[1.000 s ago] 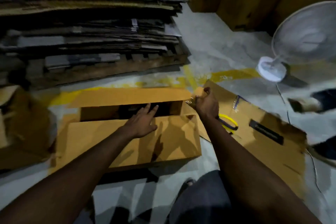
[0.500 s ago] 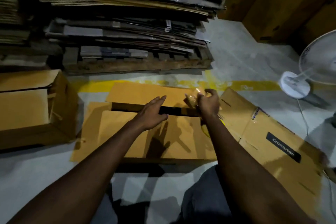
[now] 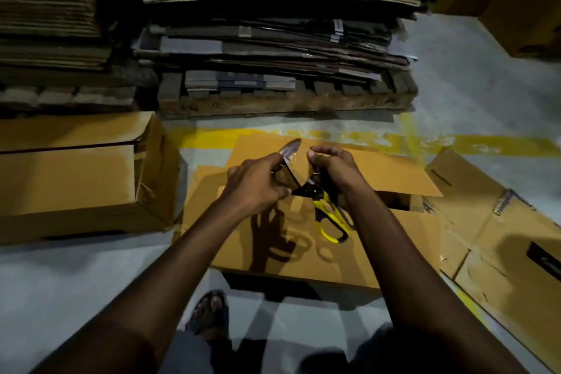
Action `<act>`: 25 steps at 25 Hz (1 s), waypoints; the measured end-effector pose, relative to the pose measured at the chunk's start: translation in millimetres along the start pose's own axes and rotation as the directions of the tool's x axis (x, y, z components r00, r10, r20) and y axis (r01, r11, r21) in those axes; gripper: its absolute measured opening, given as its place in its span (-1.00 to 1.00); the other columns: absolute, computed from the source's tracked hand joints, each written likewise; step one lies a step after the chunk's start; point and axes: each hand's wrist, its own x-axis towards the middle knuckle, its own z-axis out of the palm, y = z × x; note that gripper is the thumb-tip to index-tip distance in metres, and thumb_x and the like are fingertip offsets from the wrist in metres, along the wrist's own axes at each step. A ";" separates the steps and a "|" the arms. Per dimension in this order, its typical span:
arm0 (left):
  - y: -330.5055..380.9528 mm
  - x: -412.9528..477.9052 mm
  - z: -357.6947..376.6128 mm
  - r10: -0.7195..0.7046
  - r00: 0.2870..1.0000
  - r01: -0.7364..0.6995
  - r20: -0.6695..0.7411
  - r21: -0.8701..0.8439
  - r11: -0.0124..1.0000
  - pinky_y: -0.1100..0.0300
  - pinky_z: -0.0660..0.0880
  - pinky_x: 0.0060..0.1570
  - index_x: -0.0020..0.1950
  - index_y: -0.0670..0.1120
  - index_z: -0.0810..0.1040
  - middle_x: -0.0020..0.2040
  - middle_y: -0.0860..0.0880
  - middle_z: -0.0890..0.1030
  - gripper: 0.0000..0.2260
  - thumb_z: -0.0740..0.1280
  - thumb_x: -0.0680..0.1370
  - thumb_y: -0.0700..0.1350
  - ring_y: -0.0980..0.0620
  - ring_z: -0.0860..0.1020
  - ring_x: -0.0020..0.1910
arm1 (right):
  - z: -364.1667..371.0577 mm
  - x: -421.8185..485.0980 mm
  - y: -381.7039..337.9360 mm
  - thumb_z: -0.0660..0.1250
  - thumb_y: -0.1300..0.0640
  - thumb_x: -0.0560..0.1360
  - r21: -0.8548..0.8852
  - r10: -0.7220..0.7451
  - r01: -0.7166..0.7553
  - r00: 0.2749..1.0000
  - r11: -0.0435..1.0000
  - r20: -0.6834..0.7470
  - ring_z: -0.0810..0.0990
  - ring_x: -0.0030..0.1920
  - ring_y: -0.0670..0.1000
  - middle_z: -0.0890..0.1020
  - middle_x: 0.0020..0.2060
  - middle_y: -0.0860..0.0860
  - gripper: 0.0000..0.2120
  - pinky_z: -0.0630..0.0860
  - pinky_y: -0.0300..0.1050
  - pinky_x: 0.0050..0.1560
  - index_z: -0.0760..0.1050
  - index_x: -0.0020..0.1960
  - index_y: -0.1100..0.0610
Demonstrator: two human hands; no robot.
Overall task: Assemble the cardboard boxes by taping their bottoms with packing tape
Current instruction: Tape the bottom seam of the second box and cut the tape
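Gripping blurred tape [image 3: 289, 158], left hand [image 3: 258, 188] faces right hand [image 3: 337, 170] — its scissors [image 3: 331, 218] half-hidden.

One view on record. The head-worn camera is looking forward and steeply down over the person's own forearms. The left hand [image 3: 258, 188] and right hand [image 3: 334, 171] are sitting close to the lens, near frame centre, above the cardboard box [image 3: 303, 255] on the floor [image 3: 76, 282]. The upper frame is reaching the pallet [image 3: 288, 103] of flattened cartons well beyond (wide-angle lens, edges bowing). A sandalled foot [image 3: 209, 310] is showing near the bottom edge, almost under the lens.
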 end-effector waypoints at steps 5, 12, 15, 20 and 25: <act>1.1 6.4 -4.0 0.032 0.998 -0.046 -0.057 -0.268 0.962 -0.04 0.53 -0.03 0.14 -0.03 0.48 0.03 -0.05 0.65 -0.64 0.52 0.41 -0.09 -0.07 0.59 0.05 | 4.5 -2.6 -9.3 0.34 0.19 0.58 0.000 -0.035 0.036 0.979 0.999 0.202 0.58 -0.40 -0.03 0.62 -0.22 0.09 -0.83 0.48 -0.17 -0.42 0.49 0.14 0.20; 5.4 13.9 3.4 0.046 0.997 -0.067 -0.063 -0.390 0.918 0.11 0.42 -0.19 -0.13 0.09 0.38 -0.14 0.06 0.57 -0.71 0.48 0.45 -0.17 0.04 0.51 -0.13 | -37.8 -3.3 -8.0 0.52 0.00 0.43 -0.615 0.198 0.250 0.800 0.748 0.566 0.68 -0.03 0.15 0.70 -0.04 0.18 -0.58 0.59 0.10 0.01 0.48 0.15 0.21; 11.4 17.8 9.3 -0.018 0.999 0.003 -0.043 -0.315 0.949 0.16 0.36 -0.26 -0.09 -0.02 0.41 -0.18 0.06 0.57 -0.76 0.48 0.45 -0.08 0.01 0.49 -0.19 | -40.0 -8.1 -4.9 0.40 0.18 0.53 -0.657 0.118 0.366 0.812 0.659 0.571 0.70 -0.26 0.05 0.72 -0.25 0.11 -0.88 0.64 0.10 -0.10 0.61 -0.06 0.25; 19.0 18.9 13.8 -0.203 0.979 0.188 -0.017 -0.312 0.931 0.14 0.44 -0.10 0.26 0.04 0.37 -0.04 0.01 0.53 -0.55 0.48 0.45 -0.02 -0.03 0.52 -0.04 | -37.4 -14.6 7.6 0.30 -0.14 0.56 -0.889 -0.257 0.455 0.866 0.046 0.430 0.62 -0.10 0.06 0.68 -0.21 -0.03 -0.77 0.49 -0.07 -0.19 0.60 0.00 -0.02; 12.8 23.9 13.8 -0.172 0.975 0.221 0.140 -0.548 0.807 -0.02 0.52 0.06 0.01 -0.02 0.61 -0.05 -0.07 0.68 -0.85 0.46 0.46 -0.17 -0.09 0.61 0.02 | -37.6 -14.0 8.4 0.18 0.02 0.63 -0.875 -0.290 0.484 0.837 -0.003 0.463 0.58 0.00 0.19 0.62 -0.01 0.09 -0.78 0.45 0.01 -0.15 0.50 0.21 0.01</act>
